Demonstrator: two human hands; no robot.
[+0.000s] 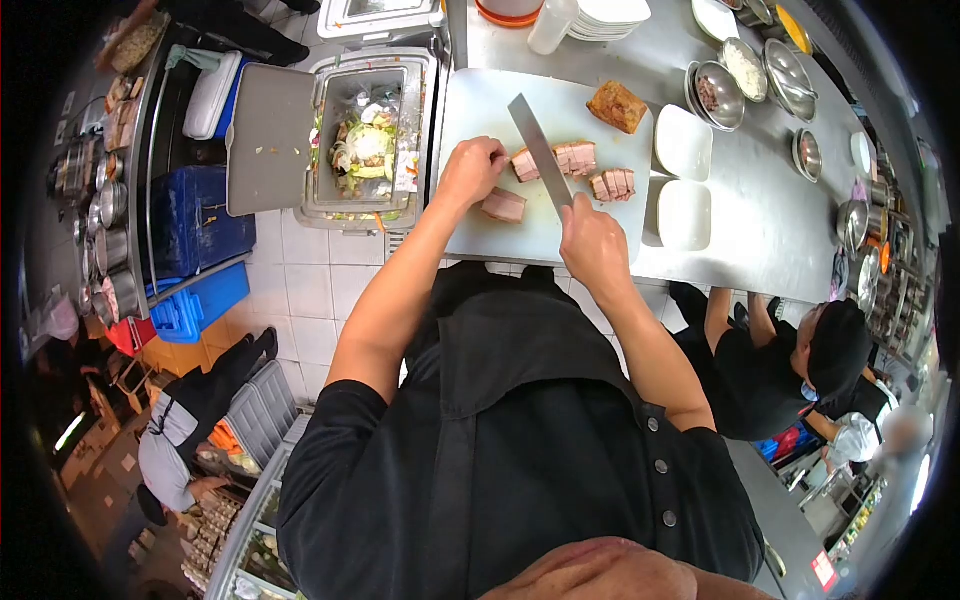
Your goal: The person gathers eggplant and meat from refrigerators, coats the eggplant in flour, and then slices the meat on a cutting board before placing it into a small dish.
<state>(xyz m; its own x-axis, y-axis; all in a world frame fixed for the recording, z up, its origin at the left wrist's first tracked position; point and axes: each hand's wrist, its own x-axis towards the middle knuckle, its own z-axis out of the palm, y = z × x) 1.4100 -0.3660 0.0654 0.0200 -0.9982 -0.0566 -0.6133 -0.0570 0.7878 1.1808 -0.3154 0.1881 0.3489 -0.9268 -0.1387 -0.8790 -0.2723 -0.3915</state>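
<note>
My right hand (592, 240) is closed round the handle of a cleaver (540, 150), whose blade points up and to the left over the white cutting board (470, 110). Sliced meat (575, 158) lies on both sides of the blade. My left hand (476, 170) rests at the left of the board with its fingers curled, close to the slices; what they hold, if anything, is hidden. A separate meat piece (504, 205) lies below it. More cut slices (613, 184) lie to the right, and a browned uncut block (617, 107) sits at the upper right.
Two white square bowls (684, 143) stand right of the board. Metal bowls (720, 92) and stacked white plates (610, 14) are farther back. An open bin (365, 150) of food scraps stands at left. A co-worker in black (765, 370) is at the right.
</note>
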